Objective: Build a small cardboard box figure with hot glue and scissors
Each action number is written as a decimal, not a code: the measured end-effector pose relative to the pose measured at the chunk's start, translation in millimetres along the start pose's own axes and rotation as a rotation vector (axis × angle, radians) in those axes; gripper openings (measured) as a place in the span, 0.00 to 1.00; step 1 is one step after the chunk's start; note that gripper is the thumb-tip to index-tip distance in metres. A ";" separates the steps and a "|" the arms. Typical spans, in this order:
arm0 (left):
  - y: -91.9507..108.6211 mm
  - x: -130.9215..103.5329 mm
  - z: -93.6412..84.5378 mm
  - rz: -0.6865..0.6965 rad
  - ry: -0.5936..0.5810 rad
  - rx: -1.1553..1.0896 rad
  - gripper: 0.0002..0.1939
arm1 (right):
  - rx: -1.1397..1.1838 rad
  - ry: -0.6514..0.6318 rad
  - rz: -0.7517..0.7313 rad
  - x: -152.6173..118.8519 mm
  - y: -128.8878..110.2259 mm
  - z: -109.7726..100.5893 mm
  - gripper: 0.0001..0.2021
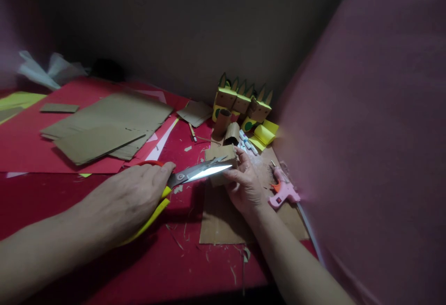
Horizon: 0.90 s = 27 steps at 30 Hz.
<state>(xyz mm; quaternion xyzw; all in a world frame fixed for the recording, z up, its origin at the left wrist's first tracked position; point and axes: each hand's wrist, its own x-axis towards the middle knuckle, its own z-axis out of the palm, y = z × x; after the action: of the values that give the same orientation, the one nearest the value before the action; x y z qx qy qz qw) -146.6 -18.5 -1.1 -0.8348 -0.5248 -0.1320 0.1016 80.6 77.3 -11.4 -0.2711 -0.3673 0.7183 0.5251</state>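
Note:
My left hand grips yellow-and-red-handled scissors, whose blades point right and are slightly apart. The blades lie over a small cardboard piece, which looks like a little box. My right hand holds this piece at its right side, thumb and fingers closed on it near the blade tips. Beneath the right hand lies a brown cardboard sheet. Whether the blades are cutting into the piece cannot be made out.
A pink glue gun lies at the right. Decorated cardboard boxes, a cardboard tube, yellow paper and glue sticks are behind. Cardboard sheets rest on red paper at the left. Scraps litter the red table.

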 end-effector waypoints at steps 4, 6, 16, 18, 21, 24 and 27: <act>-5.9 -8.5 5.8 0.068 0.070 0.128 0.21 | -0.020 -0.070 0.036 -0.9 -1.5 -2.8 0.32; -8.2 -9.9 5.3 0.082 0.084 0.161 0.21 | -0.002 -0.108 0.066 -2.0 -3.1 -3.8 0.31; -11.1 -11.4 4.8 0.065 0.080 0.153 0.22 | 0.020 -0.073 0.073 1.2 3.5 -5.9 0.30; -12.2 -15.4 6.7 0.045 0.051 0.129 0.23 | 0.030 -0.053 0.055 2.0 6.6 -7.4 0.31; -12.7 -17.6 7.6 0.011 -0.016 0.053 0.25 | 0.029 -0.045 0.057 0.9 6.5 -7.1 0.31; -11.7 -14.6 6.6 -0.015 -0.081 -0.031 0.25 | 0.022 -0.055 0.079 -1.2 2.7 -4.4 0.30; -9.6 -10.3 4.6 -0.050 -0.106 -0.039 0.25 | 0.014 -0.063 0.082 -2.2 0.2 -2.1 0.30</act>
<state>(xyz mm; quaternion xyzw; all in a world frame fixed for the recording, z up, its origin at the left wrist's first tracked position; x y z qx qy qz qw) -159.0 -21.7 -8.6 -0.8290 -0.5476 -0.1001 0.0542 82.8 75.7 -12.7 -0.2593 -0.3673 0.7500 0.4852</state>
